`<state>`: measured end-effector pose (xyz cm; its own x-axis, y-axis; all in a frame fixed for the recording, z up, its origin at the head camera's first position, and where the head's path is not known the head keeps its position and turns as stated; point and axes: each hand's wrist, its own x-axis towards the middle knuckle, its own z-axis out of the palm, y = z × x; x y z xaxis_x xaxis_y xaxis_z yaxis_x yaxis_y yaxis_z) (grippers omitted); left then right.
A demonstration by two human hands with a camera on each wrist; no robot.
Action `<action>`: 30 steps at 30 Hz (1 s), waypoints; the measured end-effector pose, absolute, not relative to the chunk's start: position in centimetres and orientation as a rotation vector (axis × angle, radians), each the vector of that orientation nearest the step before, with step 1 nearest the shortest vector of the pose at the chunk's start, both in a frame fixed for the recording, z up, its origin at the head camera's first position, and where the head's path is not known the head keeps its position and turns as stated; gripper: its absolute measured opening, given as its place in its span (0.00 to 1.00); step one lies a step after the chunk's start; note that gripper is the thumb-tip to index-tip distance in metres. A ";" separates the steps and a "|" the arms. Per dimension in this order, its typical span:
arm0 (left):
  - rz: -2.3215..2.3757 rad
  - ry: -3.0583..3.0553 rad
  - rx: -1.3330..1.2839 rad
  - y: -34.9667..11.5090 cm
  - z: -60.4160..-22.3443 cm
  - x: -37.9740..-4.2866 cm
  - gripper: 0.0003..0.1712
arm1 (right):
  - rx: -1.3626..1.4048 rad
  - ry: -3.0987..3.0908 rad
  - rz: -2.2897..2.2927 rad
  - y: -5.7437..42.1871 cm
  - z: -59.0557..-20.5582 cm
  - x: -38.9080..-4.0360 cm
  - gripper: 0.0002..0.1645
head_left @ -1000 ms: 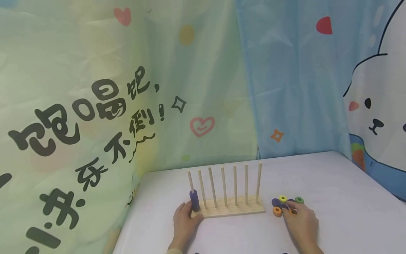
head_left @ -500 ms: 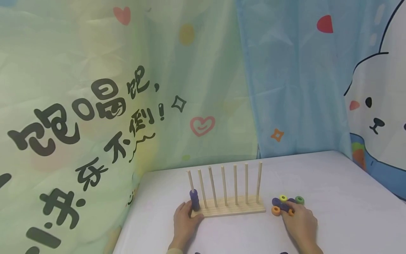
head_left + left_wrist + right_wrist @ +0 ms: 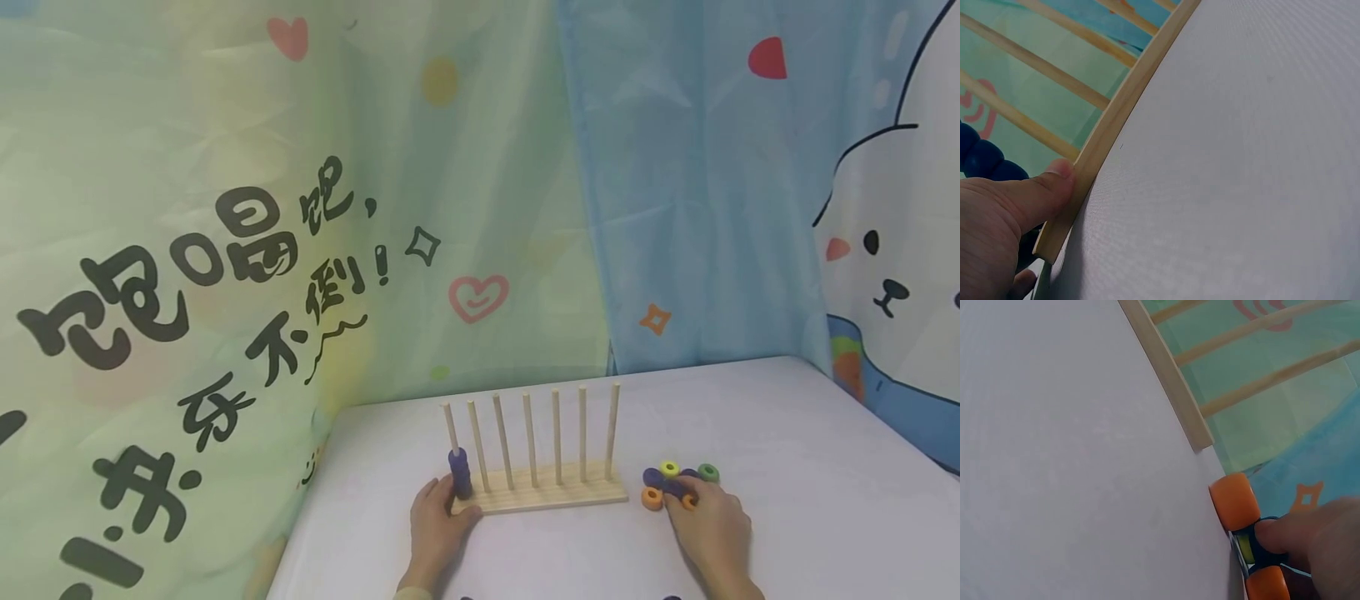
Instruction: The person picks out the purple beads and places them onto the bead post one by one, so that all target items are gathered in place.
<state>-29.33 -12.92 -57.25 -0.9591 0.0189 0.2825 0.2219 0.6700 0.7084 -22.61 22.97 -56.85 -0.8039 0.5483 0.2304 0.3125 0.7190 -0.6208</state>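
Observation:
A wooden peg rack (image 3: 543, 497) with a row of upright pegs stands on the table. Dark blue ring beads (image 3: 461, 475) are stacked on its leftmost peg. My left hand (image 3: 438, 521) grips that end of the base, thumb on the front edge (image 3: 1094, 147), other fingers behind and mostly hidden. To the right of the rack, my right hand (image 3: 714, 523) pinches a dark blue bead (image 3: 1267, 549) in the loose pile; its fingertips are partly hidden. Orange beads (image 3: 1235, 501) sit on both sides of the thumb.
The pile also has a yellow bead (image 3: 670, 468), a green bead (image 3: 708, 472) and another dark blue bead (image 3: 653, 477). A white cloth covers the table (image 3: 555, 558). Behind it hangs a printed curtain (image 3: 480, 208).
My right hand has shifted slightly left in the pile, and the front orange bead has moved a little left. The left hand and the rack have stayed still.

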 end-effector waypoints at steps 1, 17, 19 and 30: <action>-1.169 -2.635 -0.193 -12.9 -57.2 -29.3 0.38 | -0.661 -2.516 0.815 23.0 -56.8 -22.6 0.24; -1.160 -2.629 -0.183 -12.9 -57.3 -29.7 0.37 | -0.533 -2.360 0.810 22.5 -55.9 -22.2 0.23; -1.158 -2.626 -0.183 -12.9 -57.4 -29.7 0.37 | -0.500 -2.350 0.832 22.4 -55.8 -22.2 0.22; -1.144 -2.638 -0.165 -12.9 -57.4 -29.5 0.37 | -0.300 -2.393 0.895 20.3 -55.0 -21.5 0.20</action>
<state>-29.54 -12.86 -57.43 -0.9595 0.0002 0.2816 0.2058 0.6832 0.7006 -21.54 20.32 -55.02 -0.8173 0.3875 0.4265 0.0124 0.7518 -0.6592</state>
